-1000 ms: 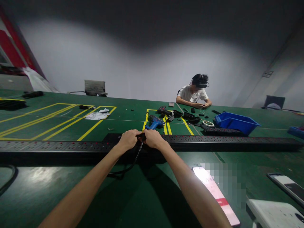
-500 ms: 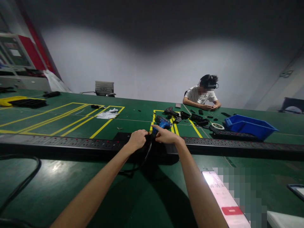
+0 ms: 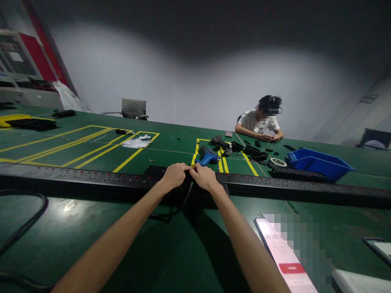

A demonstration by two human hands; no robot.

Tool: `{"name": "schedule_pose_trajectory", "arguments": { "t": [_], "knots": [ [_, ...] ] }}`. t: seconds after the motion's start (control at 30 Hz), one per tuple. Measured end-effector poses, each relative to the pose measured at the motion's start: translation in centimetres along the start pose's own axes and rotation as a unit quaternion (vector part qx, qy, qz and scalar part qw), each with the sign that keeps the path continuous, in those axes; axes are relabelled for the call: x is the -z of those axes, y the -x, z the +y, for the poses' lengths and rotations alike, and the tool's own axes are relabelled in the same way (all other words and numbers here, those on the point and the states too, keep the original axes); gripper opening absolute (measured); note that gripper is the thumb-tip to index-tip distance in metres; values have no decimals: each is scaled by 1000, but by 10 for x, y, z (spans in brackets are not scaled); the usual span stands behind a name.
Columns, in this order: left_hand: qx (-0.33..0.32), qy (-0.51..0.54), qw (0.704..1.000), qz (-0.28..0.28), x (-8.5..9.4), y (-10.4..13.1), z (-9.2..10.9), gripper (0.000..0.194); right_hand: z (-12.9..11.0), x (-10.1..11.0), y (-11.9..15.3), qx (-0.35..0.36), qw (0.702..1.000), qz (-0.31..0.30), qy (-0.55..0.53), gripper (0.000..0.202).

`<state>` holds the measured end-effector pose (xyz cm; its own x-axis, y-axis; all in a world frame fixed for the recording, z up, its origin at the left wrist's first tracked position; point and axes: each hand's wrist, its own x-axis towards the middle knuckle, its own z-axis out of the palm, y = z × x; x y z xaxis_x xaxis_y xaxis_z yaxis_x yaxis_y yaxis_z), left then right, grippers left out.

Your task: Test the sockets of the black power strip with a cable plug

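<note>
Over the middle of a long black power strip (image 3: 262,184) with rows of sockets, my two hands meet at the fingertips. My left hand (image 3: 175,176) is closed in a pinch, and my right hand (image 3: 204,177) pinches right against it. A black cable (image 3: 187,198) rises from the table up to both sets of fingers, which hide its upper end. Under the hands, a wider black housing (image 3: 154,170) shows partly beside the strip. Just beyond the fingers lies a blue cordless drill (image 3: 209,156).
At right stands a blue bin (image 3: 320,162) near black parts and a white ring (image 3: 278,162). A phone (image 3: 285,256) lies by my right forearm. White gloves (image 3: 137,141) rest at left beyond the strip. Across the table sits a person (image 3: 259,120). Thick cable (image 3: 23,228) loops at front left.
My right hand has moved left and its outstretched index finger has folded into a pinch against my left fingertips. The view has shifted slightly.
</note>
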<state>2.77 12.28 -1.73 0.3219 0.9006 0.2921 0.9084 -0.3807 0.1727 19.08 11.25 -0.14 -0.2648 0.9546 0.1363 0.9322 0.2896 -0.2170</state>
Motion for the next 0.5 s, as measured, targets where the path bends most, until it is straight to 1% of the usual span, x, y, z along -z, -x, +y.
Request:
{"name": "schedule_pose_trajectory", "arguments": {
  "t": [0.17,0.3,0.4,0.47,0.5],
  "knots": [
    [-2,-8,1000,-1,4,2,2,45,-6,-6,8,19,1000,21,12,55],
    [2,-16,1000,-7,7,4,3,45,-1,-5,8,12,1000,7,-14,58],
    [8,-14,1000,-9,6,4,3,48,13,0,3,28,996,-16,-79,45],
    [13,-6,1000,-6,5,3,3,48,23,4,0,62,987,-27,-145,31],
    [15,-3,1000,-6,5,3,3,48,27,6,-1,84,980,-32,-175,29]
  ]
}}
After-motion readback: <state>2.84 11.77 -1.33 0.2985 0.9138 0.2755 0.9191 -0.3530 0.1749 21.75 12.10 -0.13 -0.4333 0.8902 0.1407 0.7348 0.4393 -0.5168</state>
